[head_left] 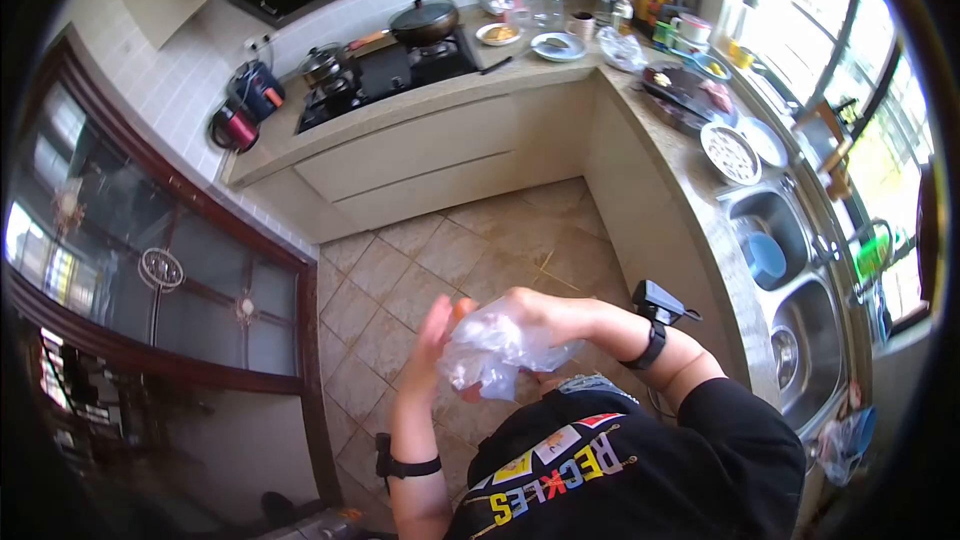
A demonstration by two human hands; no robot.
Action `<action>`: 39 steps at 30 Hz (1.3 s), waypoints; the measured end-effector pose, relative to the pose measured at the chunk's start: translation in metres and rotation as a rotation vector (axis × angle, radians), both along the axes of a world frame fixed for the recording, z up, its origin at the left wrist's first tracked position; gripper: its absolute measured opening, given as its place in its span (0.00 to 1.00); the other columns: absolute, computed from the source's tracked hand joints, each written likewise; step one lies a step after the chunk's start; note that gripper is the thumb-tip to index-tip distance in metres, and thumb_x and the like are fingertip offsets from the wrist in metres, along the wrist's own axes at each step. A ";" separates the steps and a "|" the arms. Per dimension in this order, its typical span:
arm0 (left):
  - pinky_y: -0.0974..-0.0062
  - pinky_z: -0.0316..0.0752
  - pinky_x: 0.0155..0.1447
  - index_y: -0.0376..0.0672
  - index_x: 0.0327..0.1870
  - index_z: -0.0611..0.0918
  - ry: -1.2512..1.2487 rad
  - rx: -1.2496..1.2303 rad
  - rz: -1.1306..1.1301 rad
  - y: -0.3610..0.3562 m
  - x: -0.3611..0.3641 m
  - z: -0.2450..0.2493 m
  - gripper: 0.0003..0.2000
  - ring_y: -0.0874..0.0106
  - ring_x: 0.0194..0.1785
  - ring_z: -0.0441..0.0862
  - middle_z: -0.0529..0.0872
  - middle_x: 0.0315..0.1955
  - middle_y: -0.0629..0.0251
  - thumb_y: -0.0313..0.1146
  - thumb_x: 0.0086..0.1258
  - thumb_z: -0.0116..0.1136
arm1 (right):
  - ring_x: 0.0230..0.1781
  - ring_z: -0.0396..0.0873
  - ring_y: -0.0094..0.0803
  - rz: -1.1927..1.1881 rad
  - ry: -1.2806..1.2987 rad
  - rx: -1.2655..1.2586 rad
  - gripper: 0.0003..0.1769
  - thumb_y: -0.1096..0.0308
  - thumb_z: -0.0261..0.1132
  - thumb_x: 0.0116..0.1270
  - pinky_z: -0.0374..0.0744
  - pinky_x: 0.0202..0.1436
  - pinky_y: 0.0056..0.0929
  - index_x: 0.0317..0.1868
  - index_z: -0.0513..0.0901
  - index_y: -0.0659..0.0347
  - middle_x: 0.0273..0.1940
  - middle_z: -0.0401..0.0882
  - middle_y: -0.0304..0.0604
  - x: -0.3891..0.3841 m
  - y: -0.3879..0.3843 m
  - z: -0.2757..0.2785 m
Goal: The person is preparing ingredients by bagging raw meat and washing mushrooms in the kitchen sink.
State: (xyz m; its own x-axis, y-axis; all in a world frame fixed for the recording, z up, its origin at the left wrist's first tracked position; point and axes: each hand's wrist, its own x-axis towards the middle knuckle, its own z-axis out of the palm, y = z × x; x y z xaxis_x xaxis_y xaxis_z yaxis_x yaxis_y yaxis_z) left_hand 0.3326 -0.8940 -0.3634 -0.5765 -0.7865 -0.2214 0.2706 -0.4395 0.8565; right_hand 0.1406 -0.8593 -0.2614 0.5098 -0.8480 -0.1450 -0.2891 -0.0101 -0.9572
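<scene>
A clear, crumpled plastic bag [497,353] hangs in front of my body, with pale shapes showing through it. My right hand [532,310] is closed on the upper right side of the bag, with the wrist bent over it. On the bag's left side is my left hand [432,332], its fingers stretched upward and the palm turned toward the plastic. A small orange-red patch [463,307] shows between the left fingertips and the bag; I cannot tell what it is. The bag hides part of both hands.
An L-shaped counter holds a gas stove [385,75] with a lidded wok [424,22], plates [557,46] and a white bowl [730,154]. On the right is a double sink [805,340] with a blue basin [765,258]. A glass-paned door [165,270] stands at left.
</scene>
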 end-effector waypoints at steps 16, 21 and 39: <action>0.69 0.67 0.61 0.42 0.64 0.63 0.242 0.308 0.478 0.018 0.145 -0.111 0.34 0.73 0.57 0.71 0.72 0.56 0.66 0.41 0.59 0.65 | 0.37 0.79 0.39 0.225 0.014 0.140 0.12 0.73 0.59 0.59 0.76 0.45 0.34 0.44 0.80 0.60 0.38 0.81 0.48 0.208 -0.161 -0.148; 0.73 0.66 0.60 0.40 0.63 0.62 -0.102 0.118 0.761 -0.004 0.239 -0.130 0.28 0.74 0.56 0.71 0.73 0.54 0.65 0.30 0.62 0.57 | 0.31 0.78 0.23 0.001 0.065 0.564 0.08 0.76 0.55 0.62 0.77 0.33 0.26 0.40 0.79 0.64 0.33 0.81 0.41 0.346 -0.171 -0.173; 0.68 0.61 0.64 0.35 0.68 0.53 -0.098 -0.222 0.325 -0.187 0.159 -0.182 0.37 0.65 0.64 0.63 0.62 0.63 0.53 0.45 0.64 0.57 | 0.42 0.74 0.22 -0.823 -0.205 0.495 0.14 0.67 0.58 0.65 0.74 0.44 0.25 0.50 0.75 0.61 0.40 0.78 0.36 0.233 -0.266 -0.186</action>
State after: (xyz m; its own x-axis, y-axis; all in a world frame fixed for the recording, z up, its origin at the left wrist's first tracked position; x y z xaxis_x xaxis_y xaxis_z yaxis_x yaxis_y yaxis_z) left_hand 0.4915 -1.0813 -0.5455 -0.2748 -0.9591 -0.0677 0.2773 -0.1464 0.9495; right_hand 0.3733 -1.1255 -0.4472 -0.1577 -0.8172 -0.5544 0.1465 0.5359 -0.8315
